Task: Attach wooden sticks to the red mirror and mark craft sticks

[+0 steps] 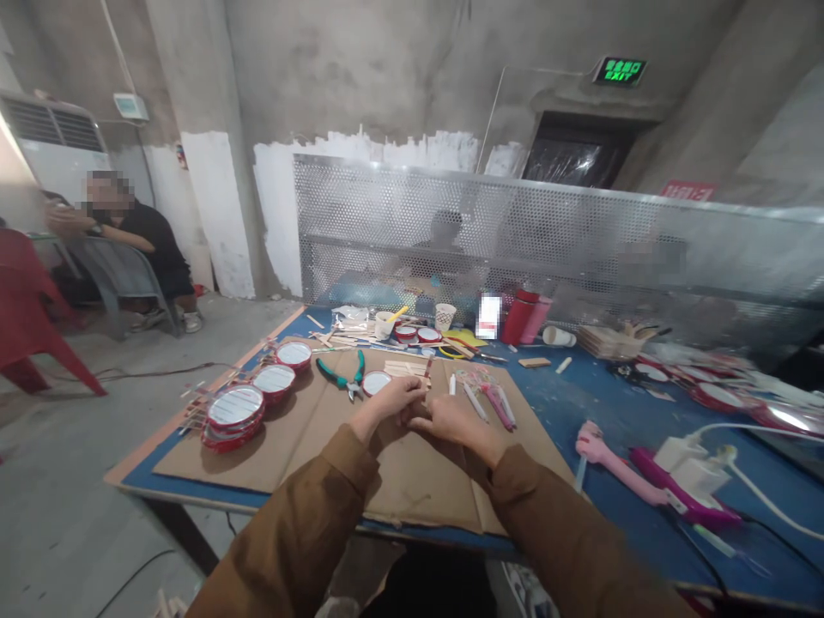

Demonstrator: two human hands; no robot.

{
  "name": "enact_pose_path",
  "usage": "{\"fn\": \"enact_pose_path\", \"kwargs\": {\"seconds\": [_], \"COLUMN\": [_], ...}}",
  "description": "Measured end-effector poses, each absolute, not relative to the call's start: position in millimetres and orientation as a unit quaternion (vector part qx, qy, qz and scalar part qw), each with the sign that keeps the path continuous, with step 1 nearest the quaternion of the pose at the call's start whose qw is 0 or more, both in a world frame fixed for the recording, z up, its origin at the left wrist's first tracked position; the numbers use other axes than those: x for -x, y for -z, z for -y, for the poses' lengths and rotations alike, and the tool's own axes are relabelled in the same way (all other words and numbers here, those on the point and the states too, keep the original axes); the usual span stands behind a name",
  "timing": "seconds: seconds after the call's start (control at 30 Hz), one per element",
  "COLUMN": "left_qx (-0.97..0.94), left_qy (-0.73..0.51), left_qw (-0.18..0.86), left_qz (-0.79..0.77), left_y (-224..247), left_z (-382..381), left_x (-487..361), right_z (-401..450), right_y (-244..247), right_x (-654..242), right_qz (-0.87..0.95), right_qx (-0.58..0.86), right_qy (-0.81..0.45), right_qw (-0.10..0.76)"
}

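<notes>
My left hand and my right hand meet over the cardboard sheet. Fingers of both are bent together around something too small to make out. Just behind them lie pale wooden sticks. A round tin with a red rim sits beside my left hand, and teal-handled pliers lie open further left. White and pink pens rest to the right of my right hand. Stacked red-rimmed tins stand at the cardboard's left side.
A pink glue gun and a purple power strip with cables lie at the right. Cups, a red bottle and a phone stand along the mesh divider. A person sits far left.
</notes>
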State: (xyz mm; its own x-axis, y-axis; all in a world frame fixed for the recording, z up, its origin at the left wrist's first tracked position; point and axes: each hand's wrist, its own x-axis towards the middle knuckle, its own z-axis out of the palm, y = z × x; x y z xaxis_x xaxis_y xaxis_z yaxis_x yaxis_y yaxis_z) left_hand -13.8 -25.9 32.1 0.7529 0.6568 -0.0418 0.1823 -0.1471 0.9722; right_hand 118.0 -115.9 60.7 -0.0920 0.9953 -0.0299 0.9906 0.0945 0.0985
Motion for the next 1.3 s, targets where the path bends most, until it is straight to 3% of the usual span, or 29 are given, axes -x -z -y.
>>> {"fn": "enact_pose_path", "kwargs": {"seconds": [0.17, 0.47, 1.0, 1.3], "left_qx": [-0.767, -0.781, -0.773, -0.74], "left_qy": [-0.183, -0.163, -0.188, -0.189], "left_qw": [0.537, 0.521, 0.521, 0.561], "left_qz": [-0.3, -0.305, -0.31, -0.32], "left_y": [-36.4, -40.0, -28.1, -35.2], "left_z": [28.4, 27.7, 20.9, 24.7], "left_x": [14.4, 16.3, 15.6, 15.0], "right_z": [100.3, 97.4, 104.1, 102.2], "right_y": [-64.6, -45.7, -56.2, -59.3], "right_x": [-123.2, -133.1, -135.4, -152.7], "right_qz": [-0.741, -0.743, -0.75, -0.58], "right_qx": [-0.67, -0.669, -0.659, -0.805], "right_qy": [0.016, -0.021, 0.019, -0.08], "right_qw": [0.044, 0.006, -0.041, -0.095]}}
